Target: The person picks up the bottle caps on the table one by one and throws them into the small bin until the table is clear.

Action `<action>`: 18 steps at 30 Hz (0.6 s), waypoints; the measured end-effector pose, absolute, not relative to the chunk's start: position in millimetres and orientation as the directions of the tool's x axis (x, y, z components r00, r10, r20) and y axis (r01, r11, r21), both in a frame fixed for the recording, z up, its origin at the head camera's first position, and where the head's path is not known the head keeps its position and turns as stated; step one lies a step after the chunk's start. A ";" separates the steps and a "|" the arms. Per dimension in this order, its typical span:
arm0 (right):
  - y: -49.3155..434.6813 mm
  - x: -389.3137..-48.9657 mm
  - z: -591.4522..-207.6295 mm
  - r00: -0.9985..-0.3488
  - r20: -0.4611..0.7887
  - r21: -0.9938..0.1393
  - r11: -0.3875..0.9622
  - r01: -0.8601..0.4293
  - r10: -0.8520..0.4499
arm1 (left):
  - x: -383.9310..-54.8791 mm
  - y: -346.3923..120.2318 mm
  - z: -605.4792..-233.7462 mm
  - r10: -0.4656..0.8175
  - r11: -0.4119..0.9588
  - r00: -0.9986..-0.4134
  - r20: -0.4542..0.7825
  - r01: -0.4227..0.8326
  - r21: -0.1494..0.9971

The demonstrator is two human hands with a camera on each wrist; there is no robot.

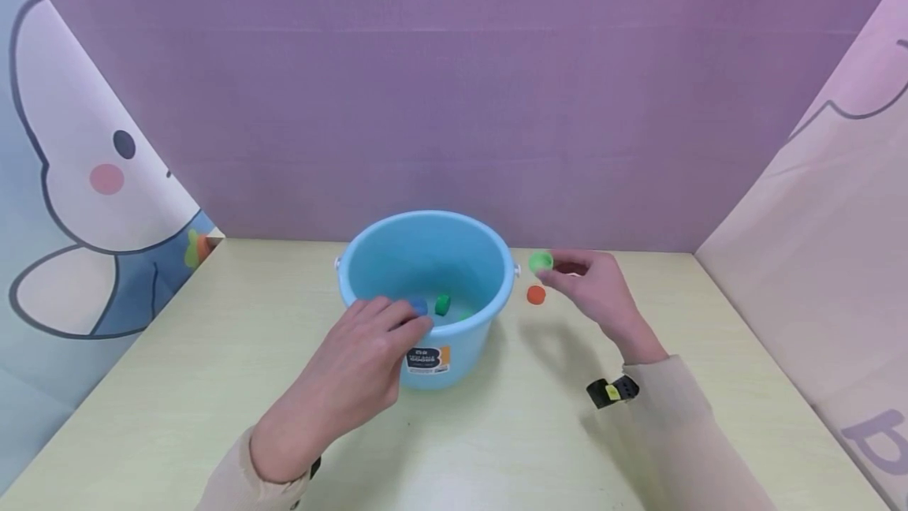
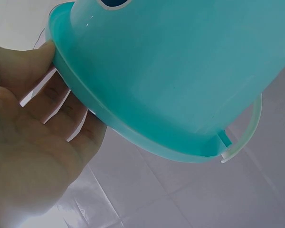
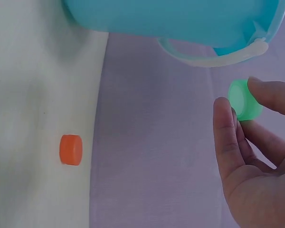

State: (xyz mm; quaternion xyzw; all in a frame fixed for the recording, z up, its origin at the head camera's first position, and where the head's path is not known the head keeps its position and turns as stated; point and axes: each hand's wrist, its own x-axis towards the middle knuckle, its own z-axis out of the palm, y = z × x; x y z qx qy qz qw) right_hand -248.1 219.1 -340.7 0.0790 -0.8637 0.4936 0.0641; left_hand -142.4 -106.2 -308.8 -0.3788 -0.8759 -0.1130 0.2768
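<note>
A light blue bucket (image 1: 454, 353) stands upright on the table. My left hand (image 1: 362, 353) holds its near rim, the thumb against the outer side and the fingers over the edge, as the left wrist view shows. Between thumb and fingers my right hand (image 1: 596, 290) pinches a light green bottle cap (image 3: 244, 99), raised just right of the bucket at rim height. Below that hand an orange bottle cap (image 1: 536, 295) lies on the table. On the bucket's floor are a dark green cap (image 1: 443, 305), a blue cap (image 1: 420, 307) partly hidden by my left hand, and a bit of light green.
The pale wooden table (image 1: 213, 385) ends at a purple back panel (image 1: 454, 101). Printed panels rise at the left and right sides. The bucket's white handle (image 3: 228, 58) hangs down on the far side. A dark strap with a yellow tag (image 1: 613, 393) sits at my right cuff.
</note>
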 end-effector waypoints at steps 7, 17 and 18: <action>214.6 -240.0 -328.0 -0.971 0.225 -0.842 0.487 -0.233 -0.075 | -142.3 -106.1 -308.6 0.601 0.688 -0.563 0.567 0.725 -0.010; 209.4 -232.4 -311.7 -0.964 0.256 -0.844 0.469 -0.260 -0.072 | -142.6 -106.4 -309.0 0.603 0.683 -0.554 0.574 0.730 -0.013; 208.9 -231.8 -310.2 -0.962 0.262 -0.841 0.472 -0.266 -0.074 | -142.6 -106.4 -309.0 0.603 0.683 -0.553 0.575 0.730 -0.013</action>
